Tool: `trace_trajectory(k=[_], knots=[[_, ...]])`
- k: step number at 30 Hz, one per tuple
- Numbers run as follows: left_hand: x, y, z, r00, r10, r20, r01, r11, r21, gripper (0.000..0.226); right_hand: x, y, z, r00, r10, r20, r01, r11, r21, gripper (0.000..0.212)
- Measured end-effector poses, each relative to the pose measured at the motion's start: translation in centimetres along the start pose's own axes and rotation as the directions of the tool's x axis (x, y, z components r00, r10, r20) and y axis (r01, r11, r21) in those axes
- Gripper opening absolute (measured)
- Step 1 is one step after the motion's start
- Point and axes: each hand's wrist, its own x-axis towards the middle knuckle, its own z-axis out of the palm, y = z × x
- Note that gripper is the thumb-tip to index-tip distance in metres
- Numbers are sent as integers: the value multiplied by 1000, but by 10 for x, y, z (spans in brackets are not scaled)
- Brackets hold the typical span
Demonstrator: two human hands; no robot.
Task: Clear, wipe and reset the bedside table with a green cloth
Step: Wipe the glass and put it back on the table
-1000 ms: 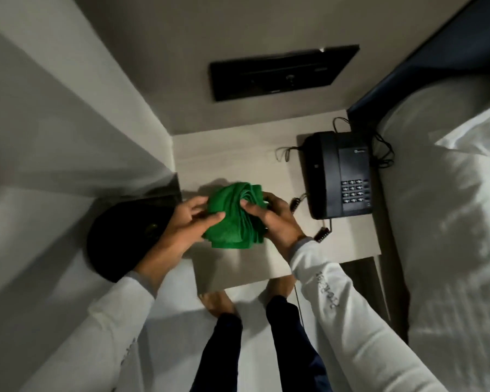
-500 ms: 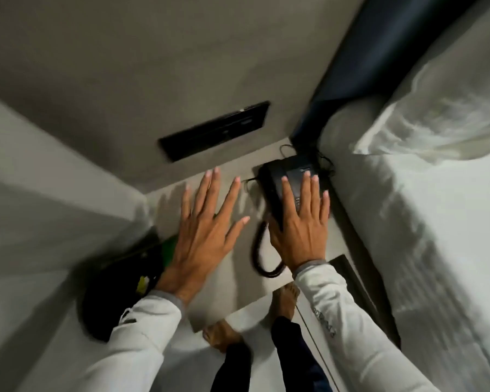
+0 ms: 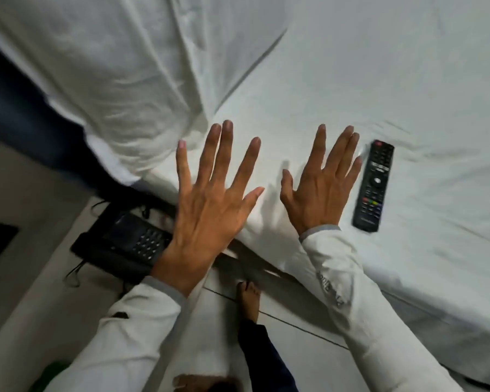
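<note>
Remote (image 3: 373, 185) lies on the bed at three o'clock of the empty, spread-fingered right hand (image 3: 320, 188); grip its middle.

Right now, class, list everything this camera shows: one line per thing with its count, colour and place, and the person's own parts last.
remote control: one, black, lying on the bed beside the right hand.
telephone: one, black, on the bedside table, partly behind the left wrist.
bedside table: one, pale, lower left.
green cloth: one, a blurred edge at the bottom left.
bed sheet: one, white, covering the right and top.
pillow: one, white, upper left.
floor: pale tiles, bottom centre.
left hand: open, fingers spread, empty.
right hand: open, fingers spread, empty.
bare feet: two, on the floor.
</note>
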Motion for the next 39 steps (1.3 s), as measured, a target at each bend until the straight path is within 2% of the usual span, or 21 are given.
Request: trace_trajectory(k=[3, 5, 10, 13, 15, 17, 19, 21, 22, 23, 24, 27, 30, 32, 36, 37, 39], knots=[[28, 33, 23, 996, 91, 18, -91, 996, -1, 68, 12, 39, 15, 987, 144, 69, -142, 989, -36, 95], [39, 48, 37, 990, 133, 37, -133, 991, -4, 69, 15, 56, 29, 971, 192, 141, -196, 981, 14, 97], [45, 57, 60, 985, 162, 53, -160, 986, -41, 68, 15, 60, 37, 967, 192, 170, -234, 931, 281, 97], [36, 46, 62, 990, 132, 47, -129, 990, -56, 69, 10, 58, 32, 982, 132, 137, -187, 812, 553, 99], [23, 30, 62, 995, 90, 43, -88, 995, -56, 68, -1, 46, 26, 978, 100, 181, -202, 663, 721, 102], [2, 6, 61, 999, 36, 28, -34, 998, -58, 68, -16, 20, 16, 932, 74, 355, -347, 469, 812, 104], [-24, -18, 58, 999, -33, 17, 34, 998, -56, 68, -32, -4, 10, 860, -15, 509, -491, 242, 837, 99], [-65, -51, 49, 990, -143, 19, 143, 989, -21, 66, -56, -40, 15, 740, -190, 645, -664, -61, 745, 87], [-83, -63, 46, 983, -184, 21, 184, 983, -9, 65, -66, -52, 17, 663, -286, 692, -748, -205, 631, 84], [-106, -76, 41, 972, -234, 31, 234, 972, 0, 65, -79, -66, 19, 579, -396, 713, -815, -305, 493, 84], [-130, -87, 37, 957, -288, 39, 288, 958, 10, 64, -93, -79, 20, 497, -497, 712, -864, -361, 352, 88], [-215, -117, 22, 872, -489, 32, 487, 872, 57, 64, -139, -118, 32, 267, -677, 685, -952, -296, 78, 103], [-299, -130, 21, 743, -667, 58, 659, 744, 107, 61, -182, -151, 49, 81, -713, 696, -987, -156, -45, 99], [-350, -130, 30, 644, -753, 134, 738, 658, 153, 59, -206, -169, 60, -26, -700, 714, -995, -49, -84, 95], [-433, -118, 64, 403, -833, 379, 837, 503, 216, 66, -249, -200, 84, -185, -638, 747, -983, 124, -137, 77], [-447, -113, 74, 375, -833, 407, 840, 491, 231, 69, -259, -206, 90, -213, -619, 756, -976, 168, -137, 69], [-459, -108, 89, 363, -841, 402, 854, 472, 216, 70, -276, -216, 101, -253, -585, 771, -960, 251, -124, 53]])
